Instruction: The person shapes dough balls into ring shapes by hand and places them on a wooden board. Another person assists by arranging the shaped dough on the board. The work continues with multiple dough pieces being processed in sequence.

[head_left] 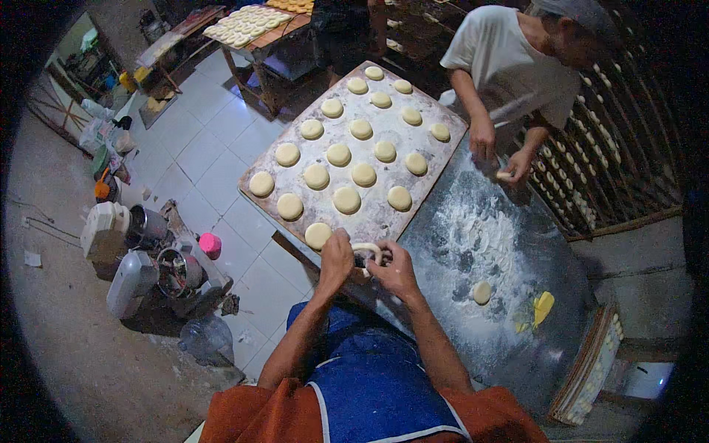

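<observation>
At the near edge of a floured board (332,214), my left hand (337,260) and my right hand (396,270) are closed on a pale ring of dough (377,251). The ring has a dark opening in its middle, and my fingers hide part of it. Just beyond my left hand lies a round dough piece (318,235). Several more flat dough rounds (346,200) are spread in rows across the board.
To the right, a metal table (443,244) holds scattered flour (480,229), a lone dough round (481,292) and a yellow scraper-like piece (543,306). A co-worker (509,66) handles dough across it. Mixers (134,284) stand at left; racks of dough (591,148) at right.
</observation>
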A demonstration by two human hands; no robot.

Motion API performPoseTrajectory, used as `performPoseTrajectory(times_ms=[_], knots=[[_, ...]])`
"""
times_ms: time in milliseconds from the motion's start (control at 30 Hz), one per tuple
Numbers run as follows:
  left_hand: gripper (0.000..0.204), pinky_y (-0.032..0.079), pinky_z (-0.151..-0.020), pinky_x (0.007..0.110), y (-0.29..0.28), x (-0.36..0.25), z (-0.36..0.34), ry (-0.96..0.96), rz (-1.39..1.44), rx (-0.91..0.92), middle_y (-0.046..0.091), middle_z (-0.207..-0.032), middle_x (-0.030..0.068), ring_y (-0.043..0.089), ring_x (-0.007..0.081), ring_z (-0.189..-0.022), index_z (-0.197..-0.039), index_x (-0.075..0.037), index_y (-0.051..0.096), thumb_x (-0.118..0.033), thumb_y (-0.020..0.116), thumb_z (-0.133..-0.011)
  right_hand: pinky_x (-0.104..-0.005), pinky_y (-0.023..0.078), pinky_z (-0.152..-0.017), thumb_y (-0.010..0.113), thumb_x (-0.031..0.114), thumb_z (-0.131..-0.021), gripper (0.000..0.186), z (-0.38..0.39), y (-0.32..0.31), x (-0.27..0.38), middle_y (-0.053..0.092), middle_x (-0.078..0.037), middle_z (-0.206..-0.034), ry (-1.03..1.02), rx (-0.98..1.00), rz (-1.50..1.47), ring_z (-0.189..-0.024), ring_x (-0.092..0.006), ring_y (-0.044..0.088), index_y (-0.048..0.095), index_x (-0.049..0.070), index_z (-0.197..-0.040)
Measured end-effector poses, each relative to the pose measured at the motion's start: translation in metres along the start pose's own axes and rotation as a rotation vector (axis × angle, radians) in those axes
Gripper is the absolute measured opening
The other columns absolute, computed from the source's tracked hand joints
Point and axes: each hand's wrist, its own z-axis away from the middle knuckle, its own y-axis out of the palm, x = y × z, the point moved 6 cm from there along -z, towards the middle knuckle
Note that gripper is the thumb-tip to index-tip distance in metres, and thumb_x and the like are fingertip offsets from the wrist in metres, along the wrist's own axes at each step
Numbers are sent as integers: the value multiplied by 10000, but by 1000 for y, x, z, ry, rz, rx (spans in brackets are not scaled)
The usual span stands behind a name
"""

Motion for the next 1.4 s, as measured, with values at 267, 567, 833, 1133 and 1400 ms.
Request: performPoseTrajectory(times_ms=[267,567,833,1133,1400], knots=[[136,441,-685,457,-8,1,1,-6,-53,169,540,-823,182,543,367,-796,-909,-11,583,-106,627,-821,-462,422,-895,667,193,-770,602,4,-4,8,520,-254,-1089,-185,-94,614,-1029,-422,505,405,-49,-1255],[260,428,-771,469,-39,19,-9,39,-259,46,542,-1012,200,523,379,-917,-968,3,584,-121,678,-759,-493,448,-893,499,10,-802,394,-121,53,29,513,-253,-1168,-709,-33,962,-1085,-404,495,468,-63,-1188],[338,463,-704,446,-52,27,-24,-174,-65,381,593,-883,191,575,382,-834,-918,-13,518,-95,741,-678,-469,466,-819,698,219,-707,387,-127,39,24,621,-227,-955,-220,-34,273,-952,-410,580,566,31,-1018],[306,513,-753,357,126,-161,69,-87,384,959,677,-917,160,657,273,-839,-1040,-4,626,-94,687,-754,-321,498,-700,754,85,-736,300,150,-221,-108,653,-101,-860,-10,-587,297,-794,-167,626,649,10,-1007],[322,505,-771,360,196,-266,147,446,316,882,620,-1053,178,636,320,-920,-1034,-11,631,-129,703,-743,-411,490,-684,746,92,-663,281,226,-275,-151,618,-129,-826,131,-653,730,-780,-325,621,557,28,-861]])
